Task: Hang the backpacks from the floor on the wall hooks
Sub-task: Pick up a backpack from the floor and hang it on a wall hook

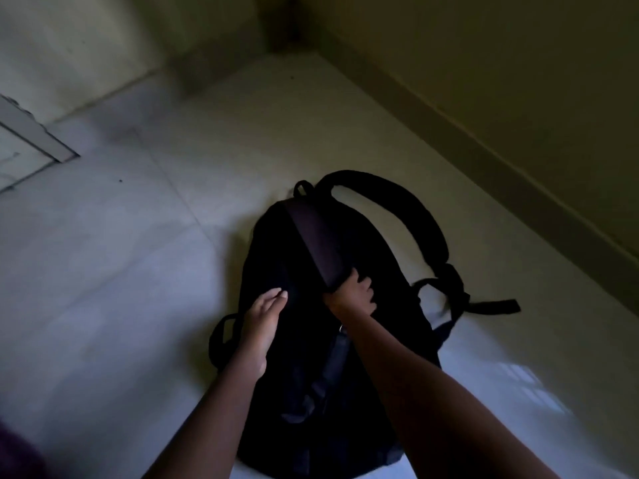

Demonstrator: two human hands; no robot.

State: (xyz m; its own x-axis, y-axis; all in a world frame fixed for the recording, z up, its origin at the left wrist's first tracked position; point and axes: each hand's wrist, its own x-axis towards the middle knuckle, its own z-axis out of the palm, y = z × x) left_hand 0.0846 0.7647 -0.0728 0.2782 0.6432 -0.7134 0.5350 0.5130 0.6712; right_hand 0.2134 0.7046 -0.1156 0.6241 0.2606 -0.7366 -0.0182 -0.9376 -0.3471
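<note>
Lift the backpack (311, 375) evenly off the floor (121, 271) near the wall (518, 81), right hand (352, 297) fingers curled tight round the padded strap (316, 236), left hand (264, 319) flat and open steadying its side, then probably shift to the top loop (301, 188) for hooking.

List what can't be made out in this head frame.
Wall hooks: none in the head view; the walls are cut off by the top edge.
Backpack: dim light hides zips and pockets; forearms and the bottom edge cover its near end.
Right hand: grip on the padded strap partly lost in shadow.
Left hand: flat on the backpack's side; pressing or just touching, unclear.
Purple shape, bottom-left corner: blurred, cut off.
</note>
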